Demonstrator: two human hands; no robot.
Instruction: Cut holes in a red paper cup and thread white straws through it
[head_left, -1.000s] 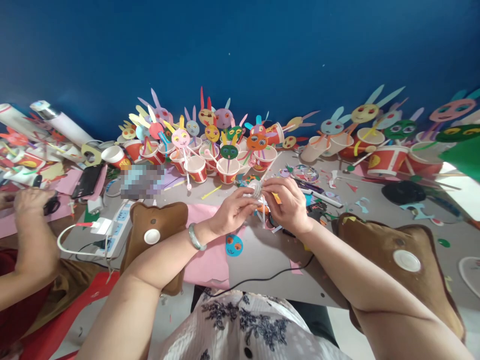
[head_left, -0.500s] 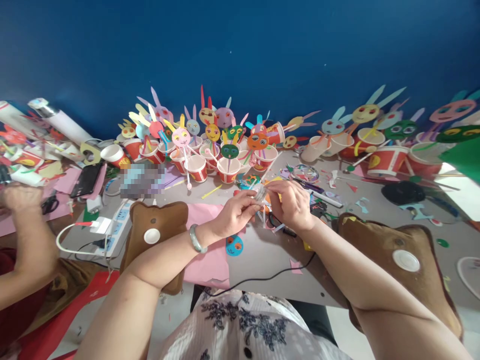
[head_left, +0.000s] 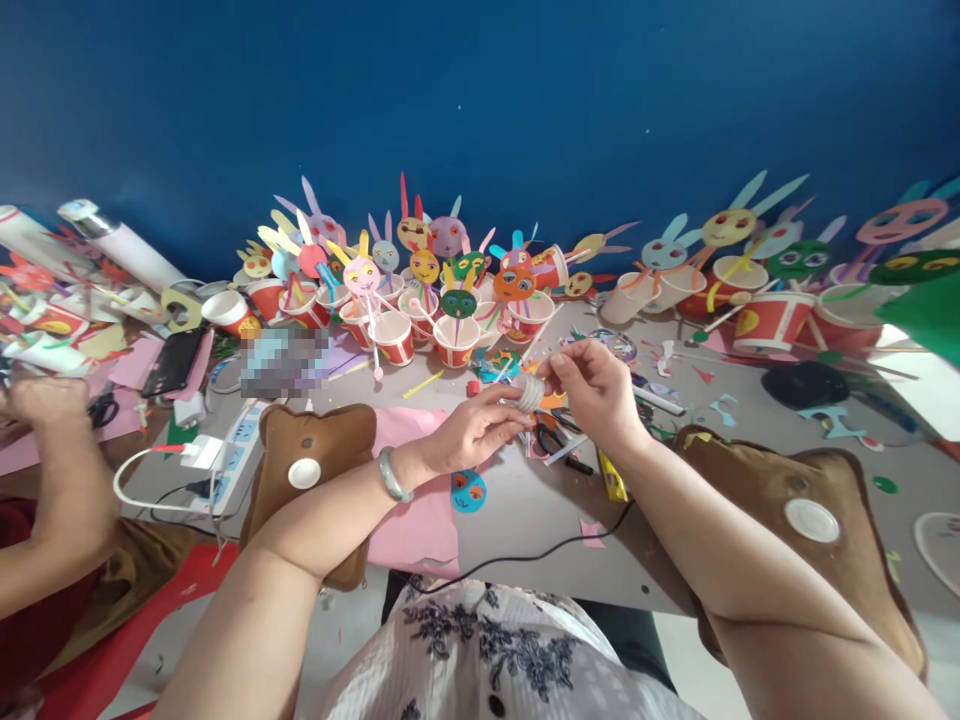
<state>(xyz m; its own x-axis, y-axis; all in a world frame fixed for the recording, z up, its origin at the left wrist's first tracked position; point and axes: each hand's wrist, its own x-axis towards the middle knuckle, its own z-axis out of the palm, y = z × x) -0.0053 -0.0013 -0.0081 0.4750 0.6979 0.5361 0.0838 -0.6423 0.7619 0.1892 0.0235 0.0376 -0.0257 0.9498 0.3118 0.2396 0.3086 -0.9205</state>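
My left hand (head_left: 480, 425) grips a small whitish roll of tape (head_left: 532, 393) between thumb and fingers, above the table's middle. Close by on the roll's right, my right hand (head_left: 595, 388) has thumb and forefinger pinched together at the roll's upper edge. What sits in that pinch is too small to make out. Beneath the hands lie black-handled scissors (head_left: 551, 438) and scattered paper scraps. A blue paper disc with an orange-eyed face (head_left: 469, 491) rests just below my left hand, beside a pink paper sheet (head_left: 412, 500).
Paper cups (head_left: 457, 342) with colourful paper rabbit heads line the blue wall. Brown cushion-like pouches (head_left: 315, 520) flank my arms. A black cable (head_left: 525, 562) crosses the front. At left are a power strip (head_left: 238, 450), a phone (head_left: 174, 360) and another person's arm (head_left: 64, 480).
My right hand has shifted slightly right and turned, uncovering more of the tape roll and the scissors below. The roll has moved slightly right, still in my left hand.
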